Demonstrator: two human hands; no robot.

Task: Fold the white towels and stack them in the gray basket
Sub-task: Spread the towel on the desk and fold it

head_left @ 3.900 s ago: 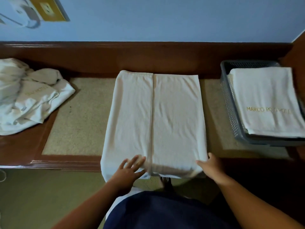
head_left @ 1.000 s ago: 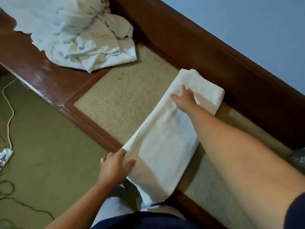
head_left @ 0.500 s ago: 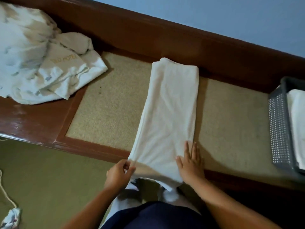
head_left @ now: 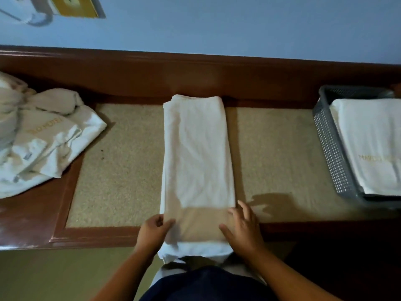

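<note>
At the centre of the frame, a white towel [head_left: 197,153], folded into a long narrow strip, is laid lengthwise on the tan inset [head_left: 121,170] of a wooden bench [head_left: 32,220], its near end hanging just over the front edge. Its lower left edge is pinched by the left hand [head_left: 153,231], thumb on top and fingers curled at the side. The right hand [head_left: 244,230] is laid against the lower right edge, fingers straight and slightly spread, nothing gripped. At the right edge of the frame, folded towels [head_left: 373,144] are stacked inside a gray basket [head_left: 329,148]. At the left, a pile of loose towels [head_left: 43,135] is heaped on the bench.
</note>
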